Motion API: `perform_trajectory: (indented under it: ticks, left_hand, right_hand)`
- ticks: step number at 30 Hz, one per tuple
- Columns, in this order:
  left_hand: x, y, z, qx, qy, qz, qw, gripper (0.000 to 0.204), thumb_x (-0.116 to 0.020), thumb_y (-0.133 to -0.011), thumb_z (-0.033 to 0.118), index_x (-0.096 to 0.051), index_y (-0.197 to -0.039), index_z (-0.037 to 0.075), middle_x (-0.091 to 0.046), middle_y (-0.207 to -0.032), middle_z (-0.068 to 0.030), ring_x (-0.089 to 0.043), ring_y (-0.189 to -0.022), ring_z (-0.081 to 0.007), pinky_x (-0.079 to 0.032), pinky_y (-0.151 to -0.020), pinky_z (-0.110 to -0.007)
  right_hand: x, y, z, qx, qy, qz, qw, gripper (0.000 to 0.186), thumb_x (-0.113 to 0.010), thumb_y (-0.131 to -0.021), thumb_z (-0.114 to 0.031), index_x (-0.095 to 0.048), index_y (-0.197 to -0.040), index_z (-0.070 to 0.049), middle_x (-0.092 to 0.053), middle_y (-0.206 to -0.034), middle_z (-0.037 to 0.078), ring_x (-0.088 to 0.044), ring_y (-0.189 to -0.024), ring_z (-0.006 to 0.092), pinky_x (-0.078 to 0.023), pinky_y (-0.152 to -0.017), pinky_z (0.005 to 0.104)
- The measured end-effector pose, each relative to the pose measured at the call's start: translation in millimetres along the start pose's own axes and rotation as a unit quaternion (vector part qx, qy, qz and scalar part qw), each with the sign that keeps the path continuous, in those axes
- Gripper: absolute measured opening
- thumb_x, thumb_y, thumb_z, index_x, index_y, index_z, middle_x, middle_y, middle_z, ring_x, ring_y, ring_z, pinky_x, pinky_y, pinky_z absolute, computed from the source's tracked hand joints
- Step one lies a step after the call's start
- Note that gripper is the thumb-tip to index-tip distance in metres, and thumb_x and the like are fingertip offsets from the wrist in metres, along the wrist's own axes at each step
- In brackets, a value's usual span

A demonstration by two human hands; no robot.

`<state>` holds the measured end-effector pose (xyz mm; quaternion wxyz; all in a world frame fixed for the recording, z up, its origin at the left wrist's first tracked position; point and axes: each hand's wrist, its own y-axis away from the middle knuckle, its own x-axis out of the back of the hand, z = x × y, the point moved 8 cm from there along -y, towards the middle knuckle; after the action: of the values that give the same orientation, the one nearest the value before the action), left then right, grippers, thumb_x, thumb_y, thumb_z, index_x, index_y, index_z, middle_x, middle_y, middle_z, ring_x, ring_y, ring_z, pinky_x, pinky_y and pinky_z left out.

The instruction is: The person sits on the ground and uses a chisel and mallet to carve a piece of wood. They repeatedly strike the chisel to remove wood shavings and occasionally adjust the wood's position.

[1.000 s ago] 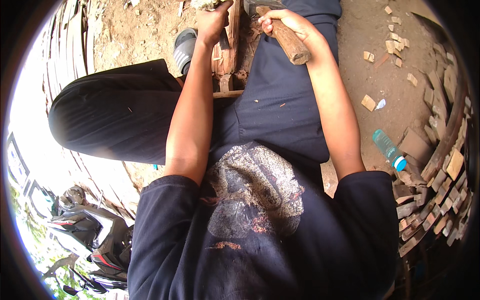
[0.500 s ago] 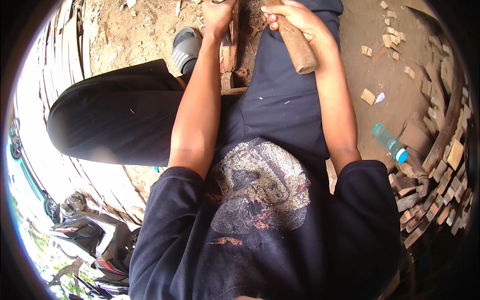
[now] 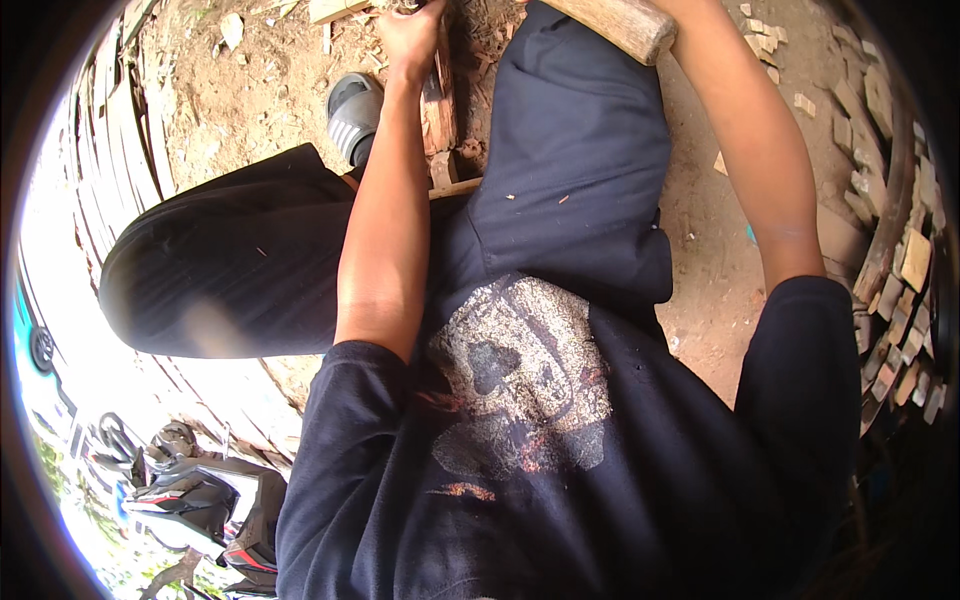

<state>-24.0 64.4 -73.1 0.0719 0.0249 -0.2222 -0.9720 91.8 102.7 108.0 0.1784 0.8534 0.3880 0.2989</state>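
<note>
My left hand (image 3: 408, 40) is at the upper edge, closed on something small that I cannot make out, above an upright-looking strip of reddish wood (image 3: 438, 125) between my legs. A short wooden crosspiece (image 3: 456, 188) lies at its lower end. My right hand (image 3: 672, 12), mostly cut off by the top edge, holds a thick, worn wooden bar (image 3: 625, 28) that lies slantwise over my right trouser leg (image 3: 570, 120). A grey sandal (image 3: 350, 110) is on the foot beside my left forearm.
Wood offcuts (image 3: 895, 330) are piled along the right, with small blocks (image 3: 765, 45) on the dirt. Long boards (image 3: 120, 120) run along the left. A motorbike (image 3: 205, 505) and part of a turquoise vehicle (image 3: 32, 330) show at the lower left, and a turquoise item (image 3: 750, 232) peeks past my right arm.
My right arm and the wooden bar have moved up and outward to the right, now hiding most of the bottle. My left hand has shifted slightly left.
</note>
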Motion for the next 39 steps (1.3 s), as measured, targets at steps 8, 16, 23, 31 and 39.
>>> perform_trajectory:
  ticks: [8,16,23,31,39]
  left_hand:
    - [-2,-10,-3,0.04,-0.073,-0.008,0.996,0.019,-0.059,-0.083,0.022,-0.068,-0.085,0.005,-0.063,-0.068,-0.0036,-0.056,-0.053,-0.0133,-0.039,-0.045,-0.028]
    - [-5,-7,17,-0.103,-0.022,0.02,0.994,0.014,-0.061,-0.083,0.017,-0.067,-0.086,0.005,-0.06,-0.065,-0.0008,-0.051,-0.052,-0.0107,-0.037,-0.045,-0.027]
    - [-24,8,24,-0.043,0.007,-0.078,0.996,0.004,-0.058,-0.082,0.007,-0.062,-0.083,0.006,-0.061,-0.075,-0.001,-0.054,-0.063,-0.0092,-0.042,-0.054,-0.024]
    - [-9,-4,5,-0.065,-0.022,-0.02,0.997,0.002,-0.06,-0.083,0.008,-0.061,-0.082,0.008,-0.059,-0.071,-0.0003,-0.053,-0.06,-0.0091,-0.04,-0.051,-0.023]
    - [-18,0,-15,0.001,0.13,-0.107,0.986,0.015,-0.053,-0.09,0.015,-0.059,-0.079,0.007,-0.06,-0.067,-0.0041,-0.057,-0.061,-0.0127,-0.045,-0.054,-0.026]
  right_hand:
    - [10,-6,6,0.018,-0.138,0.153,0.978,0.011,-0.054,-0.08,-0.003,-0.056,-0.082,0.007,-0.058,-0.07,0.012,-0.056,-0.057,0.0185,-0.048,-0.05,0.0314]
    - [11,-4,3,-0.006,-0.123,0.054,0.991,0.014,-0.056,-0.08,-0.003,-0.061,-0.075,0.008,-0.061,-0.066,0.014,-0.058,-0.053,0.0195,-0.048,-0.048,0.0304]
    - [-5,-17,23,-0.029,-0.018,0.049,0.998,0.022,-0.054,-0.081,-0.008,-0.062,-0.088,0.012,-0.063,-0.073,0.018,-0.06,-0.057,0.0227,-0.05,-0.052,0.0347]
    - [1,-2,-4,0.013,-0.103,0.114,0.988,0.02,-0.057,-0.075,-0.005,-0.062,-0.084,0.012,-0.064,-0.071,0.016,-0.06,-0.055,0.0214,-0.049,-0.049,0.0345]
    - [-14,-6,5,-0.044,-0.008,0.023,0.999,0.024,-0.054,-0.08,-0.01,-0.064,-0.088,0.01,-0.065,-0.073,0.016,-0.061,-0.057,0.0217,-0.051,-0.054,0.0345]
